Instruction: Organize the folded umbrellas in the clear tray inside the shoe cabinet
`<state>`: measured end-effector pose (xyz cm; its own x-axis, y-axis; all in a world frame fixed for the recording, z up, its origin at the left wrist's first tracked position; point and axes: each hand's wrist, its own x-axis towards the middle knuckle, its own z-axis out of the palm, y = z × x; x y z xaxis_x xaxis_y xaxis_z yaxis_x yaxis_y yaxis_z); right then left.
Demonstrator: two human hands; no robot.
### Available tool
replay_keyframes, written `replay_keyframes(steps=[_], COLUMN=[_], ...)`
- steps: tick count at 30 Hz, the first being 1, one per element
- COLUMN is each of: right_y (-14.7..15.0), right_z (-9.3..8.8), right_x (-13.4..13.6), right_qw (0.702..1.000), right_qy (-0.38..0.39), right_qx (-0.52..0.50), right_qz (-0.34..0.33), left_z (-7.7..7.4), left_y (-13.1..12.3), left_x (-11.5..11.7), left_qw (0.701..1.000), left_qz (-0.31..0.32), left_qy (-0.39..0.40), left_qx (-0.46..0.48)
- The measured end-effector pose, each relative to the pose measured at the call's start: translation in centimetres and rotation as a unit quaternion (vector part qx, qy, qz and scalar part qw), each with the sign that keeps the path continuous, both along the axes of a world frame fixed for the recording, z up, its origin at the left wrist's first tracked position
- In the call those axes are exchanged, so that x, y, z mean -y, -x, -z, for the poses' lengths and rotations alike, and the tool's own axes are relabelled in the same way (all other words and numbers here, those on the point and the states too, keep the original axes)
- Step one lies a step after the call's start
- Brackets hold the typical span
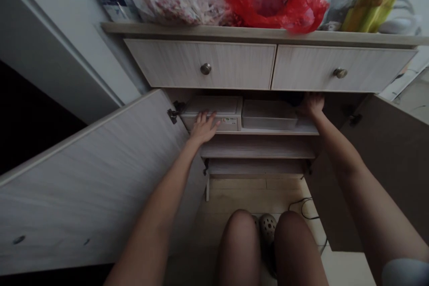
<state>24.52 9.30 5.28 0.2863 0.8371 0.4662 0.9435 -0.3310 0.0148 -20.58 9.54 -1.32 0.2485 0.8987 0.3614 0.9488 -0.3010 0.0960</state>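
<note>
My left hand point(205, 128), fingers spread, rests against the front of a lidded storage box point(211, 106) on the upper shelf of the open cabinet. A small label is stuck on that box's front. Beside it stands a translucent plastic bin point(268, 116). My right hand point(312, 105) reaches into the right end of the same shelf, beyond the bin. Next to it, in the shadow, lies a dark thing point(295, 97) whose kind I cannot make out. The right fingertips are mostly hidden in the dim space, so their grip is unclear.
Cabinet doors stand open at left point(100, 178) and right point(385, 165). Two knobbed drawers point(214, 71) sit above the opening. On top are a red plastic bag point(278, 0), a clear bag point(181, 0), a white bottle point(114, 0) and a yellow packet point(372, 6). A black cable point(306, 212) lies on the floor.
</note>
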Motion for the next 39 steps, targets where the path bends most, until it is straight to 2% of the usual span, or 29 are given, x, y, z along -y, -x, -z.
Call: replay_keyframes(steps=[2,5,7,10,13,16,18,25,29,32,35,37,39], right_y=[-1.7,-3.4,-3.7,-3.0,-2.0,-1.4,-1.2,-1.3,-0.5,1.4,3.4,3.5,2.3], right_z=[0.6,2.3,3.9,5.9,6.4,5.9,5.9,8.9,8.7,8.2,8.7,9.5,10.1], right_x=[0.7,1.1,1.0,0.2,-1.1,-1.7,-1.2,3.8,6.3,10.9,19.3,25.8,31.5], right_qw=[0.991,0.955,0.936,0.930,0.932,0.934,0.942,0.979,0.986,0.972,0.944,0.935,0.930], right_qy=[0.023,0.084,0.111,0.120,0.106,0.101,0.100,0.084,-0.002,-0.091,-0.156,-0.177,-0.221], right_qx=[-0.092,-0.218,-0.258,-0.259,-0.245,-0.257,-0.254,-0.183,-0.166,-0.207,-0.254,-0.269,-0.276], right_qz=[0.093,0.185,0.212,0.233,0.244,0.225,0.196,0.035,0.004,-0.057,-0.140,-0.151,-0.101], left_z=[0.1,0.3,0.4,0.4,0.3,0.3,0.3,-0.1,-0.8,-1.6,-2.5,-3.0,-2.9], left_y=[0.0,0.1,0.1,0.2,0.2,0.1,0.1,0.0,-0.2,-0.4,-0.7,-1.0,-1.4], left_x=[-0.1,-0.3,-0.4,-0.4,-0.3,-0.2,-0.2,-0.2,-0.2,0.0,0.6,2.0,4.4], left_qw=[1.000,1.000,1.000,1.000,1.000,1.000,1.000,1.000,0.999,0.997,0.997,1.000,0.993], left_qz=[-0.002,-0.004,-0.002,-0.002,-0.008,-0.013,-0.012,-0.013,-0.018,-0.019,-0.017,-0.008,-0.007], left_qy=[-0.005,-0.009,-0.012,-0.013,-0.009,-0.006,-0.009,0.003,0.041,0.072,0.078,0.011,-0.089], left_qx=[0.003,0.004,0.000,-0.008,-0.019,-0.022,-0.019,-0.013,-0.011,-0.011,-0.010,0.016,0.079])
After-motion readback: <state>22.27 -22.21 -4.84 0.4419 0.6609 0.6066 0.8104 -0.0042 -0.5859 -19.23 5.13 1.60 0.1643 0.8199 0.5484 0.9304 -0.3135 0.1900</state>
